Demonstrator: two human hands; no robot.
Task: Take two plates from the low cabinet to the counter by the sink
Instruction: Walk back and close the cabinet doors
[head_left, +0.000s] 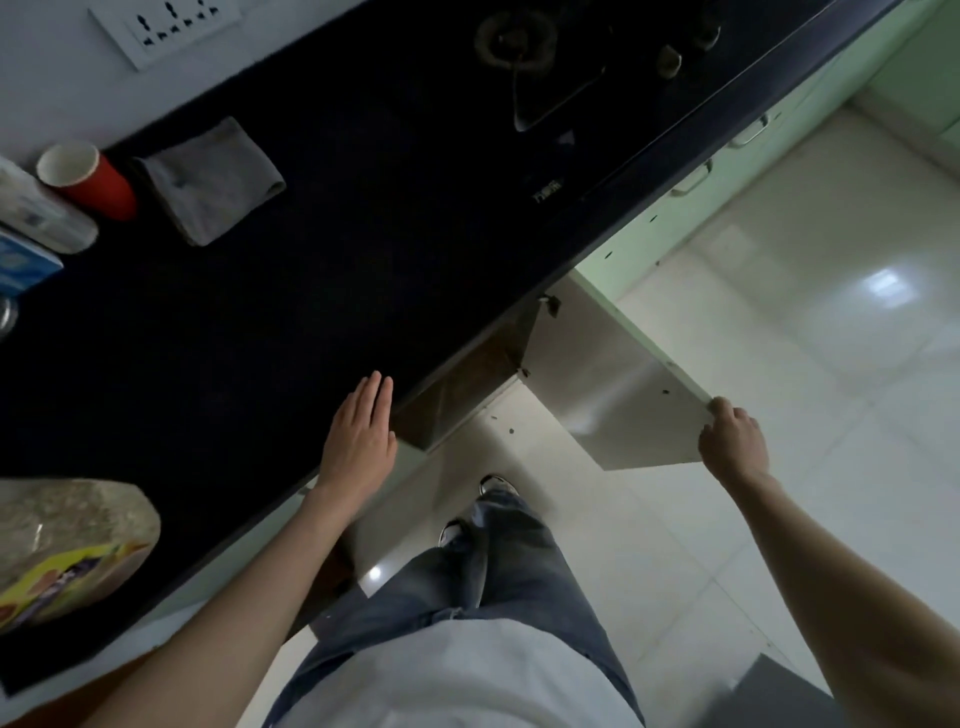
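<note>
Head view showed the right hand (733, 441) clamped on the near corner of the open cabinet door (613, 395) below the counter (260, 322), the left hand (360, 439) flat with fingers together at the counter's edge, and no plates visible in the cabinet's dark inside.

Single head-worn view, looking steeply down, tilted, from close above the dark counter (270, 322); the counter's front edge runs diagonally, floor (779, 415) beyond it.
</note>
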